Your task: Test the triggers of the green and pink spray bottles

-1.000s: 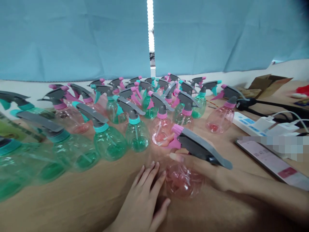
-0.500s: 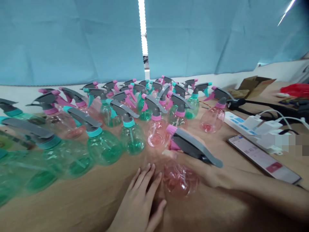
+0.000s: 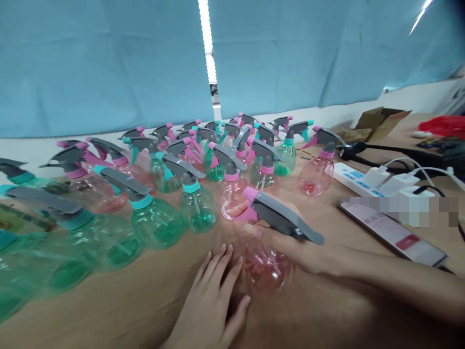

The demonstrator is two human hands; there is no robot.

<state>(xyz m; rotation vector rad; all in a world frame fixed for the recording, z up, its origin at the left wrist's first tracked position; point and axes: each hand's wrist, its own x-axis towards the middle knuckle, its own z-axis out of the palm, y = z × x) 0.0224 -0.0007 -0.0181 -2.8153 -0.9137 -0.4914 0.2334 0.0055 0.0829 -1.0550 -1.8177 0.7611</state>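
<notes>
Since the right index finger [image 3: 238,209], curled in half a second ago, now reaches forward, the pink plastic trigger [image 3: 248,214] looks swung back out: one squeeze-and-release, by my read. Right hand [image 3: 290,247] is clamped around the neck of the round clear-pink plastic spray bottle [image 3: 267,267], toward the desk's [image 3: 145,310] near edge; left hand [image 3: 212,296] lies flat beside it, fingers apart, holding nothing.

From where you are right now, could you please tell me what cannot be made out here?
Head view: near pink bottle, its neck hidden by the right hand.
Head view: front-left green bottle, its sprayer cut off by the left edge.
Head view: phone, its digits too small and blurred to read surely.
</notes>
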